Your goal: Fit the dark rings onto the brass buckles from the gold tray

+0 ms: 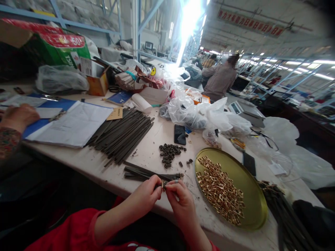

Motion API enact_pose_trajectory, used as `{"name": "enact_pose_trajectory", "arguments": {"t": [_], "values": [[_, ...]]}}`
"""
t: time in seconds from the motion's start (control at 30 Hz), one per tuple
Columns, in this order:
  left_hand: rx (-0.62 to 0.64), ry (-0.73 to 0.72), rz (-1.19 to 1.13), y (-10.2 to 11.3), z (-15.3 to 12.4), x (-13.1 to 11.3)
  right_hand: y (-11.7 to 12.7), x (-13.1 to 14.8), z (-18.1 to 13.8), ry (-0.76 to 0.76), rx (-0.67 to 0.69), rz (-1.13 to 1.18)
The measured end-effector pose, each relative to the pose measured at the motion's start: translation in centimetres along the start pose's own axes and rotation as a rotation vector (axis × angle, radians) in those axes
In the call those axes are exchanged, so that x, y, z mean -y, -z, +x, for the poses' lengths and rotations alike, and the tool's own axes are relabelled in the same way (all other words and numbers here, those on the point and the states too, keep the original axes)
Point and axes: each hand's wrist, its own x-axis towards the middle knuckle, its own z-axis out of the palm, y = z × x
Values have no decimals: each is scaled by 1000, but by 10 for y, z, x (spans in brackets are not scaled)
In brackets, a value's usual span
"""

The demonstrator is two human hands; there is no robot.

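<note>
My left hand (146, 193) and my right hand (180, 198) meet at the table's front edge. Both pinch a small gold buckle (163, 184) on the end of a dark strap (146, 173) that lies across the table to the left. More dark straps lie just behind the hands. A round gold tray (251, 184) to the right of my right hand holds several gold buckles (221, 190). A small heap of dark loops (169, 152) sits on the table beyond my hands.
A big bundle of dark straps (123, 134) lies at centre left beside papers (73, 125). A black phone (180, 134), plastic bags (199, 113), boxes and a scale (246, 111) crowd the back. Another person's hand (19, 116) rests at far left. A person (221, 78) stands far off.
</note>
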Motion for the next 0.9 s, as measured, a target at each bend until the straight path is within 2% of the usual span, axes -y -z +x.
{"name": "enact_pose_trajectory", "arguments": {"t": [0.13,0.23,0.47,0.63,0.77,0.9], "values": [[17,-32,-12,3,-6,0,5,10,0,61,91,-178],[17,-52,-34,6,-12,-3,6,17,-4,75,95,-269],[-44,-115,-55,2,-26,-7,-2,27,-9,141,-44,-288],[-124,-141,-189,0,-23,-11,-14,35,-10,243,-198,-368],[-194,-155,-233,-2,-16,-13,-18,32,-7,286,-214,-406],[-158,-111,-207,-6,-9,-8,-15,20,-1,273,-232,-397]]}}
